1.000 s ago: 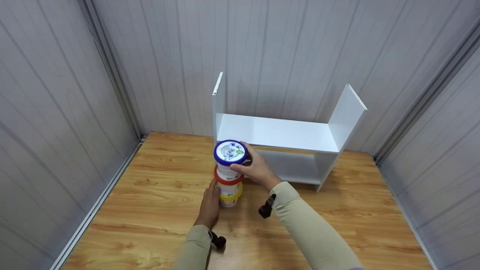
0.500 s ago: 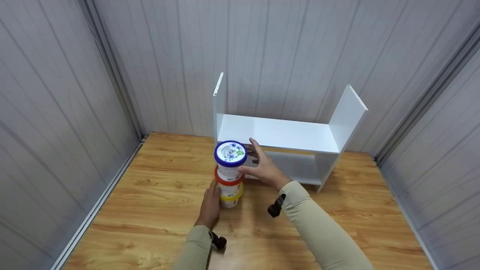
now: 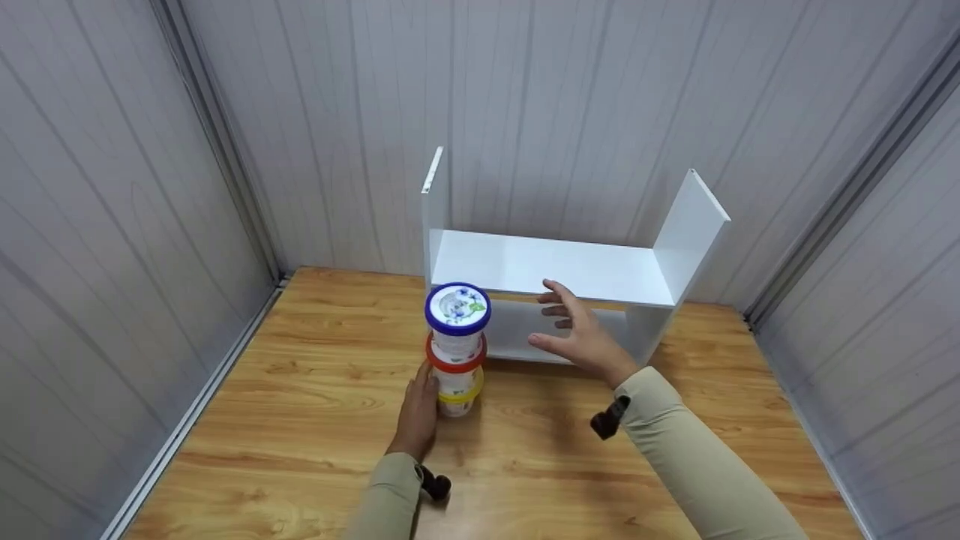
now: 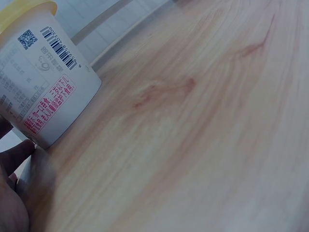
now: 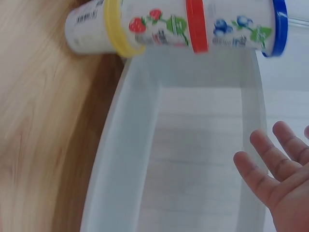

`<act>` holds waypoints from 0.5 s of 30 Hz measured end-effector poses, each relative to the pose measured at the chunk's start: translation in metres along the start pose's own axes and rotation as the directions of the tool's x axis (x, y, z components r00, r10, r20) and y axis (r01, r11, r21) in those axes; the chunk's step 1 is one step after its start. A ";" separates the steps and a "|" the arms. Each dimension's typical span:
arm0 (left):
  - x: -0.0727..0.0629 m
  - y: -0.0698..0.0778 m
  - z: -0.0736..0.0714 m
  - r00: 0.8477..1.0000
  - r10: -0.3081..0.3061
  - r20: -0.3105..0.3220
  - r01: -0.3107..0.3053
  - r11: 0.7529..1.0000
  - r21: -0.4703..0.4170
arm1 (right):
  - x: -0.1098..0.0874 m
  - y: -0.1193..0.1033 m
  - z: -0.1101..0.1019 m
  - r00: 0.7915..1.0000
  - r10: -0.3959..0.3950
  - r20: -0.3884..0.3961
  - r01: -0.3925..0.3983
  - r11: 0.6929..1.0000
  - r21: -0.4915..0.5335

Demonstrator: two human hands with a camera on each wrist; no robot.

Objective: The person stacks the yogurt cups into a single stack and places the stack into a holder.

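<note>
Three white plastic tubs stand in one upright stack. On top is the blue-lidded tub (image 3: 458,308), with flowers or berries printed on its lid. Beneath it comes the red-lidded tub (image 3: 454,379), and the yellow-lidded tub (image 4: 46,77) sits lowest, on the table. My left hand (image 3: 418,412) lies along the stack's left side, its fingers extended against the lower tubs; part of it is hidden behind them. To the right of the stack, apart from it, my right hand (image 3: 585,341) hovers with fingers spread and holds nothing.
Right behind the stack stands a white shelf unit (image 3: 555,262) with two tall side panels and a lower shelf. The wooden table (image 3: 337,360) extends in front and to the left. Panelled walls (image 3: 360,112) enclose the back and sides.
My right hand has let go of the blue-lidded tub and moved away to the right, its fingers opening. The left hand and the stack stay in place.
</note>
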State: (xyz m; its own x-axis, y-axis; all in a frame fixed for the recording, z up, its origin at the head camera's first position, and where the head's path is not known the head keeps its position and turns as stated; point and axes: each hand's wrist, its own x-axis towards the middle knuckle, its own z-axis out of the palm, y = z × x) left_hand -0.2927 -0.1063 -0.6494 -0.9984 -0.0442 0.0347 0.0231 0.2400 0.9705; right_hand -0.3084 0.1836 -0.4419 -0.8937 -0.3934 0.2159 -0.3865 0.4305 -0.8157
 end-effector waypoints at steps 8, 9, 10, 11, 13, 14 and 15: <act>0.000 0.000 -0.001 1.000 -0.018 0.019 0.018 1.000 0.005 | -0.019 -0.001 -0.028 0.999 -0.049 -0.018 0.049 0.998 -0.036; 0.000 -0.001 0.000 1.000 -0.017 0.017 0.017 1.000 0.006 | -0.021 -0.001 -0.030 0.998 -0.053 -0.025 0.052 0.998 -0.040; 0.000 -0.001 0.000 1.000 -0.018 0.016 0.017 1.000 0.008 | -0.023 0.000 -0.033 0.998 -0.054 -0.033 0.052 0.998 -0.044; 0.001 -0.001 0.000 1.000 -0.016 0.015 0.016 1.000 0.007 | -0.026 0.000 -0.036 0.998 -0.056 -0.038 0.054 0.997 -0.045; 0.001 0.000 0.000 1.000 -0.017 0.011 0.017 1.000 0.009 | -0.030 0.000 -0.042 0.997 -0.055 -0.056 0.053 0.998 -0.043; 0.001 0.000 0.000 1.000 -0.019 0.008 0.019 1.000 0.005 | -0.033 0.000 -0.045 0.996 -0.053 -0.068 0.050 0.998 -0.041; 0.001 0.000 0.000 1.000 -0.020 0.007 0.020 1.000 0.002 | -0.035 0.000 -0.048 0.996 -0.051 -0.078 0.048 0.998 -0.042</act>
State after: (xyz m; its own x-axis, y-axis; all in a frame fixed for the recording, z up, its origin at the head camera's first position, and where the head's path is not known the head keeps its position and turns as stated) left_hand -0.2937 -0.1061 -0.6496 -0.9990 -0.0425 0.0133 0.0026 0.2413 0.9704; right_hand -0.2880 0.2360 -0.4238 -0.8877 -0.3505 0.2985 -0.4382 0.4446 -0.7812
